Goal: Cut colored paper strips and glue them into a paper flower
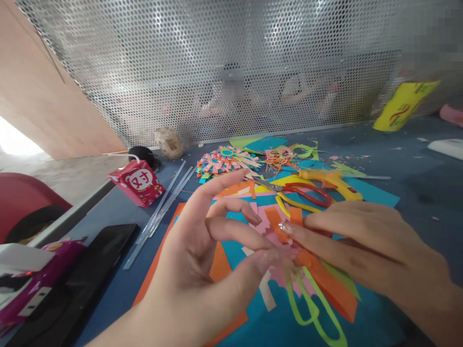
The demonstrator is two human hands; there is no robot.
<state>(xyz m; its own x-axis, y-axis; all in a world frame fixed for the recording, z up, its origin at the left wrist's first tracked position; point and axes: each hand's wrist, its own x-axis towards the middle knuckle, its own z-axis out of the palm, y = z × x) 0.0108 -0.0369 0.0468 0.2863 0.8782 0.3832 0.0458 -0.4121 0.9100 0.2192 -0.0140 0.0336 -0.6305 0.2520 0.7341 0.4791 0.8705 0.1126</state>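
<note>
My left hand [213, 260] is over the paper work, thumb and a finger pinched together and the other fingers raised and bent. What the pinch holds is too blurred to make out. Beneath the fingertips lies a pink scallop-edged paper piece [275, 277] with orange paper strips [327, 284] and light green paper loops [302, 308]. My right hand [372, 250] reaches in from the right with fingers stretched out. Its index fingertip presses on an orange strip near the pink piece; its thumb is hidden. Blue paper sheets [318, 332] lie under the work.
Scissors [311, 190] and a yellow glue gun [336, 183] lie beyond the hands, near a fringed paper flower [226, 159] and paper scraps [280, 159]. Left are clear glue sticks [159, 217], a red drink carton [139, 180] and a black phone [79, 279]. A perforated metal panel [217, 48] stands behind.
</note>
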